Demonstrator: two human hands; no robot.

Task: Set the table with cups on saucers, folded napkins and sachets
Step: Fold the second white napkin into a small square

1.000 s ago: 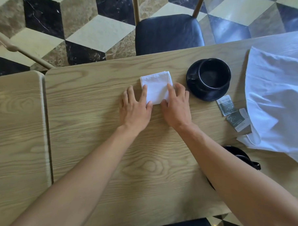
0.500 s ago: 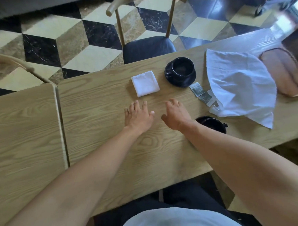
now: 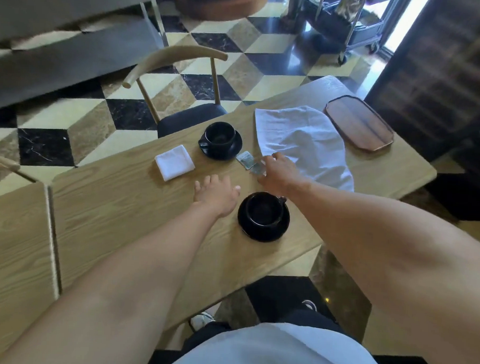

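Your right hand (image 3: 279, 169) reaching over the sachets (image 3: 251, 163) on the desk (image 3: 117, 204), its grip hard to tell, your left hand (image 3: 216, 193) flat with fingers spread, folded napkin (image 3: 174, 162) beside the far cup (image 3: 220, 138), near cup (image 3: 263, 213) on its saucer (image 3: 262, 232)

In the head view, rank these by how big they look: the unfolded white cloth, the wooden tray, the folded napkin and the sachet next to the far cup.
1. unfolded white cloth
2. wooden tray, though it lies farther away, so its true size is unsure
3. folded napkin
4. sachet
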